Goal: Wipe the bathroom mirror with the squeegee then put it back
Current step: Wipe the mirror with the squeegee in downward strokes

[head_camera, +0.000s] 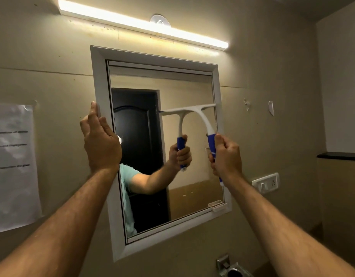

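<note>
Right hand [225,156] fisted around the blue handle of the squeegee [200,116], blade lying crosswise on the bathroom mirror [192,90] at mid-height above the fingers, unwiped glass below; left hand [100,138] open-fingered against the mirror frame [152,56].

The printed lines on the wall paper [13,164] are too blurred to read.

Head camera looks forward and slightly up, close to the wall-mounted mirror [162,156]; one view only.

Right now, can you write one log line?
right hand: gripping squeegee | blade: on mirror | left hand: holding mirror frame
</note>
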Tool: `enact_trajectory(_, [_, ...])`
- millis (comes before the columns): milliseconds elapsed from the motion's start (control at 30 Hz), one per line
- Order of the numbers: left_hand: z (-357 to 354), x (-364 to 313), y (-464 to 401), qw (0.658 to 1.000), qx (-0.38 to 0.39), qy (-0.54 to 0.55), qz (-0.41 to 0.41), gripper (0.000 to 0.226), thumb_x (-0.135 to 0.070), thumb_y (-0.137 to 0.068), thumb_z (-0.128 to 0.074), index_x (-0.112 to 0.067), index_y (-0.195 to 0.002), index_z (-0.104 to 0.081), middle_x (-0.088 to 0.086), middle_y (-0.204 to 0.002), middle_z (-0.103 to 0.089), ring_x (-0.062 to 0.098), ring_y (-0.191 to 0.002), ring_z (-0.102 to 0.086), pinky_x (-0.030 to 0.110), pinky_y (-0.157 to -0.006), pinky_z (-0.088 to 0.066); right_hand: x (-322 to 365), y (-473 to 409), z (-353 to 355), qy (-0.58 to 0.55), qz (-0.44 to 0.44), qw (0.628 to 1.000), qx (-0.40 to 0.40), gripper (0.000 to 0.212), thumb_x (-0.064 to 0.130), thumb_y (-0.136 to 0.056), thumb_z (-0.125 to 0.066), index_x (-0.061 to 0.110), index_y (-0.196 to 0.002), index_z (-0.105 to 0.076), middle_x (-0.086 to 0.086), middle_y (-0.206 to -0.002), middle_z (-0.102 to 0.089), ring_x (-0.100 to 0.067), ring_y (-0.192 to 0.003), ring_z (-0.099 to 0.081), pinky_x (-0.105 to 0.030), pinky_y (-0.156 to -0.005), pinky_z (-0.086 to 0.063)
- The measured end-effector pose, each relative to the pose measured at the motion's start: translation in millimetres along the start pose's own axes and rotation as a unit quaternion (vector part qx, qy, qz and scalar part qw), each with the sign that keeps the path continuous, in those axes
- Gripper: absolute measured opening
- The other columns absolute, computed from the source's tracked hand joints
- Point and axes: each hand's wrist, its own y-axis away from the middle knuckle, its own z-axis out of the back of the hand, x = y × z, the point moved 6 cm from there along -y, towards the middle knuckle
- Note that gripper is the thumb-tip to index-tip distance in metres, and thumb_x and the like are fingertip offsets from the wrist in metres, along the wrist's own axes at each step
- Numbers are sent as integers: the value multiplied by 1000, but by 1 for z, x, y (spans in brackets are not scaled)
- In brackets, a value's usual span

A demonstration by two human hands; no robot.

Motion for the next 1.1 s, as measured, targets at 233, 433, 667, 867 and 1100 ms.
enact_trajectory(233, [0, 2, 0, 1000, 2, 1, -2, 42, -26, -106, -32, -21, -147, -36, 16, -137, -45, 29, -110, -55, 23, -82, -36, 50, -34, -24, -16, 1, 1000, 18, 44, 51, -100, -31, 19, -107, -60, 0, -60, -51, -6, -40, -45, -20, -39, -38])
enact_trajectory(433, [0, 1, 0, 1000, -2, 4, -8, 41, -27, -106, -31, -21, -147, -36, 15, -136, -45, 27, -107, -55, 24, -80, -38, 11, -6, -27, 58, -31, 998, 13, 59, 61, -96, -19, 14, -85, -53, -8, -72, -51, -18, -57, -47, -33, -58, -40])
enact_trajectory(667, [0, 0, 0, 1000, -1, 4, -3, 41, -26, -106, -32, -21, -146, -37, 16, -135, -46, 32, -106, -56, 26, -80, -37, 37, -25, -24, 116, 46, 992, 14, 52, 52, -100, -20, 14, -83, -52, -10, -74, -53, -24, -65, -51, -37, -62, -44])
enact_trajectory(867, [0, -1, 0, 1000, 8, 7, -5, 41, -26, -106, -32, -21, -146, -36, 16, -134, -46, 30, -105, -56, 26, -81, -38, 62, -48, -40, 50, 20, 999, -2, 53, 56, -97, -27, 19, -70, -53, -2, -64, -53, -18, -59, -53, -33, -59, -44])
enact_trajectory(1100, [3, -4, 0, 1000, 15, 18, -2, 42, -28, -107, -30, -21, -148, -34, 15, -136, -44, 22, -102, -55, 25, -77, -41, -4, -5, -26, 94, 11, 995, 26, 56, 62, -92, -24, 18, -70, -52, -11, -65, -47, -25, -60, -44, -40, -59, -39])
